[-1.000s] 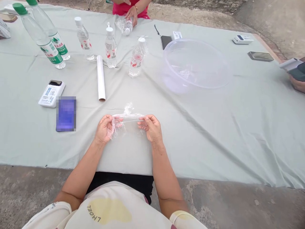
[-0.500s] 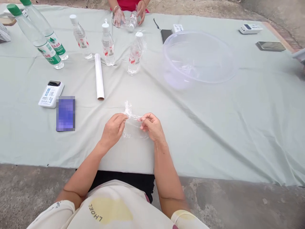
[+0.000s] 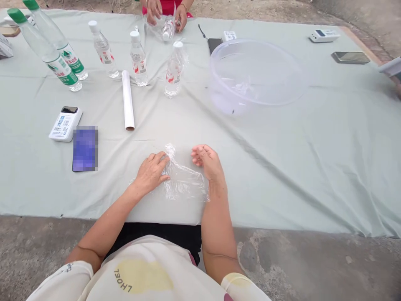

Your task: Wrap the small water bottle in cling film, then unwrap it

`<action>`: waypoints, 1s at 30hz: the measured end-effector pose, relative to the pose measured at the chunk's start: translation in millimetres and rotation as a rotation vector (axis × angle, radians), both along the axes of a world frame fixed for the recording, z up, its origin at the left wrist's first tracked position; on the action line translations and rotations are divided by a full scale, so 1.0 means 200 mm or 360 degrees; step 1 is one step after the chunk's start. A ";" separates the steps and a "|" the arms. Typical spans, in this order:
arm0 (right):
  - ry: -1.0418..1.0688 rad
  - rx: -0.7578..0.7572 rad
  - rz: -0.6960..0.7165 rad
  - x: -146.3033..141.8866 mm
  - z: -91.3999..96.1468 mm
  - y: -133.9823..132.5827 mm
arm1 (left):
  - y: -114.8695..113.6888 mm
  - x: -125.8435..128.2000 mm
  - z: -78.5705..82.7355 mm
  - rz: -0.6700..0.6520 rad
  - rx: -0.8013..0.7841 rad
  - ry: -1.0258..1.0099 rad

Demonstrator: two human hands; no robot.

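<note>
A crumpled sheet of clear plastic film (image 3: 183, 179) lies flat on the pale green tablecloth (image 3: 282, 167) in front of me. My left hand (image 3: 151, 173) rests palm down on its left part, fingers spread, pressing without gripping. My right hand (image 3: 207, 161) is lifted slightly at the film's upper right edge, fingers loosely apart, holding nothing. Across the table, a co-worker's hands (image 3: 166, 16) work at a small water bottle (image 3: 168, 28) with clear film around it.
Several water bottles (image 3: 138, 58) stand or lie beyond my hands, beside a white paper-wrapped roll (image 3: 128, 100). A clear plastic basin (image 3: 257, 73) sits at the right. A white device (image 3: 65, 123) and a blurred phone (image 3: 85, 149) lie to my left.
The film has dropped from between my raised hands onto the cloth. My left hand now presses on it, and my right hand has let go and moved right.
</note>
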State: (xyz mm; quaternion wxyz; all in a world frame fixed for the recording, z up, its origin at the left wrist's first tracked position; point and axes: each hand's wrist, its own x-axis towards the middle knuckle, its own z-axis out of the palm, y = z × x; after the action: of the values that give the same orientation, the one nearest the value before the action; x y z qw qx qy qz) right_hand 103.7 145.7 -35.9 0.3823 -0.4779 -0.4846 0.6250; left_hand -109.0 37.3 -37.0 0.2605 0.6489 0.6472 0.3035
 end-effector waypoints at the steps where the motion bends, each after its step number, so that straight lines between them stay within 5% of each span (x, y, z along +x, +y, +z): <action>1: -0.0097 -0.0010 0.0126 -0.03 0.00 -0.01 | 0.00 0.02 0.00 -0.0014 0.0027 0.0002; 4: -0.0437 0.0054 0.0466 -0.12 0.00 -0.06 | -0.01 0.08 0.01 -0.0084 0.0009 0.0236; 8: -0.0639 0.0184 0.0616 -0.16 0.00 -0.09 | -0.02 0.13 0.04 -0.0217 -0.0146 0.0779; 17: -0.0561 0.0069 -0.0021 0.01 0.07 -0.03 | -0.05 0.11 0.07 0.0015 -0.0329 0.1009; 30: -0.0760 -0.0019 -0.0247 0.07 0.03 -0.01 | -0.07 0.10 0.08 0.0206 -0.0329 0.1133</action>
State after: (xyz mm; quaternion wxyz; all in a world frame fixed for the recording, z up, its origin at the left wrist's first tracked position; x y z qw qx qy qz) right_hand 118.3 144.1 -29.4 0.3010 -0.6501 -0.5193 0.4660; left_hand -88.7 23.5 -20.8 0.0634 0.6418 0.7642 0.0079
